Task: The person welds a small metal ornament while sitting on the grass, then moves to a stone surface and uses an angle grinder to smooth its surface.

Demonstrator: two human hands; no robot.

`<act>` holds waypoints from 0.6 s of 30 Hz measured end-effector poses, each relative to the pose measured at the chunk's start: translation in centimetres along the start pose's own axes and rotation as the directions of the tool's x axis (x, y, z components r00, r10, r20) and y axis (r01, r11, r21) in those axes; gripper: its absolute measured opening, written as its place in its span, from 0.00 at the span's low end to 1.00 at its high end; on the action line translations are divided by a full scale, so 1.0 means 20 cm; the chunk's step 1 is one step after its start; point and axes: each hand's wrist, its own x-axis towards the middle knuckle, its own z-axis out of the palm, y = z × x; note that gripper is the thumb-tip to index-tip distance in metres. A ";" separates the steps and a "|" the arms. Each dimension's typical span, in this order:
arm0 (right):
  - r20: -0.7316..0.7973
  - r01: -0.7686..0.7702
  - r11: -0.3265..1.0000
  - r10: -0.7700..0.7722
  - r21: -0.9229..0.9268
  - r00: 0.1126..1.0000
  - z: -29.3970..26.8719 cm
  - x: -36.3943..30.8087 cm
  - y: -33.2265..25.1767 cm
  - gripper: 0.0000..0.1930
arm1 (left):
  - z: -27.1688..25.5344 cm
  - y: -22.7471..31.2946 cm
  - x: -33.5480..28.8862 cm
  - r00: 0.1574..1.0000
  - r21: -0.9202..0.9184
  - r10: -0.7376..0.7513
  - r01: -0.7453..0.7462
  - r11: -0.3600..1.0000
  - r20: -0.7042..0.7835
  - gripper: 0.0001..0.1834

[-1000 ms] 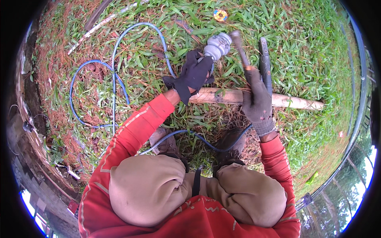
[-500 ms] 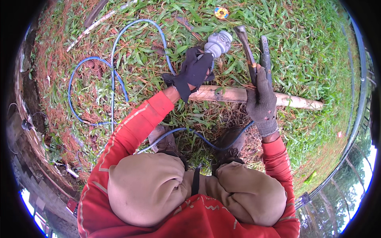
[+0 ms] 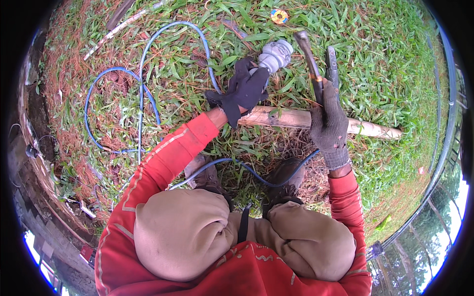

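The person crouches on grass (image 3: 395,74), knees in tan trousers at the lower edge of the view. The left hand (image 3: 244,91), in a black glove, is closed around a grey fitting (image 3: 275,54) and holds it just above the grass, beyond a pale stick (image 3: 291,118) that lies crosswise in front of the boots. The right hand (image 3: 330,123), in a grey knit glove, is clenched round the handles of pliers (image 3: 316,64), whose two arms point up and away, just beside the fitting but not touching it. A blue hose (image 3: 143,93) loops over the grass to the left and runs back under the boots. The likely trouble is a slip: if the pliers bite the rounded fitting off-centre, they could skid off and nip the left fingers, which sit close to the metal. The fitting is held in the air by one hand only, so a hard twist could wrench it loose and drop it into the grass. The hose by the feet could snag a boot. Near the far edge of the grass lies a small round yellow disc (image 3: 279,16), a roll of tape by the look of it; no labels or signs show.
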 end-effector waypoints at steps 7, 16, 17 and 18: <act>0.192 -0.111 0.993 0.118 -0.045 0.974 -0.09 0.08 -0.06 0.34 | -0.02 -0.20 0.09 0.959 0.314 0.283 -0.262 0.913 -0.020 0.27; 0.154 -0.111 0.994 0.113 -0.020 0.982 -0.10 0.09 -0.12 0.34 | -0.01 -0.13 0.02 0.993 0.149 0.118 -0.112 0.982 -0.030 0.29; 0.010 -0.043 0.997 0.043 0.071 0.999 -0.08 0.08 -0.12 0.35 | -0.03 -0.18 0.02 0.987 0.158 0.161 -0.156 0.975 -0.018 0.29; -0.016 -0.027 0.999 0.028 0.039 0.999 -0.07 0.08 -0.13 0.35 | -0.03 -0.17 0.03 0.977 0.163 0.211 -0.208 0.964 0.002 0.29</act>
